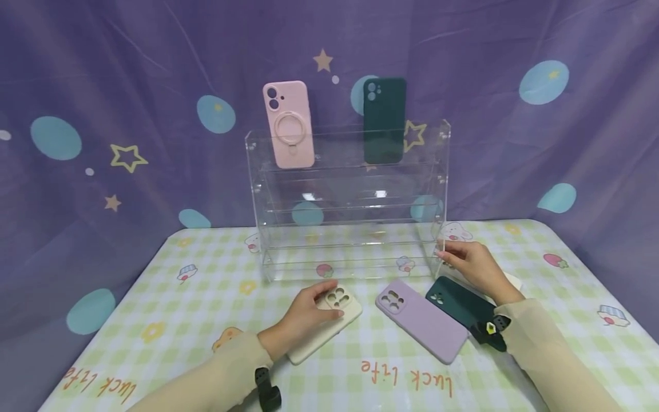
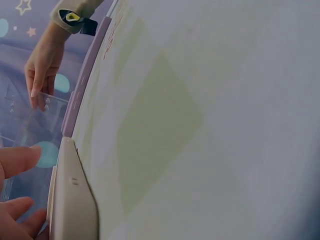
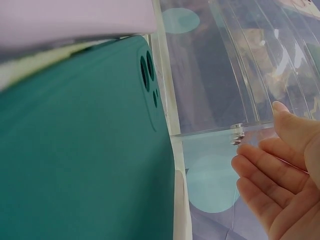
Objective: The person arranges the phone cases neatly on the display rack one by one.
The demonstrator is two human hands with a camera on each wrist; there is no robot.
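Note:
My left hand [image 1: 307, 316] lies over a cream phone case [image 1: 319, 339] on the table, thumb and fingers spread beside its camera cutouts. In the left wrist view, fingertips [image 2: 32, 222] touch or nearly touch the edge of the cream case [image 2: 75, 195], and the thumb stands apart from it. At the right side panel of a clear acrylic display stand [image 1: 350, 252] is my right hand [image 1: 476, 268]. Its fairly straight fingers [image 3: 267, 170] and thumb lie about the panel's edge; whether they press it is unclear. Beneath that wrist lies a dark green phone case [image 1: 463, 303].
A lilac phone case [image 1: 424, 323] lies beside the green one. A white case [image 1: 513, 281] shows partly behind the right hand. On the stand's top tier lean a pink case [image 1: 293, 143] with a ring and another green case [image 1: 385, 120]. A purple curtain [image 1: 154, 57] hangs behind.

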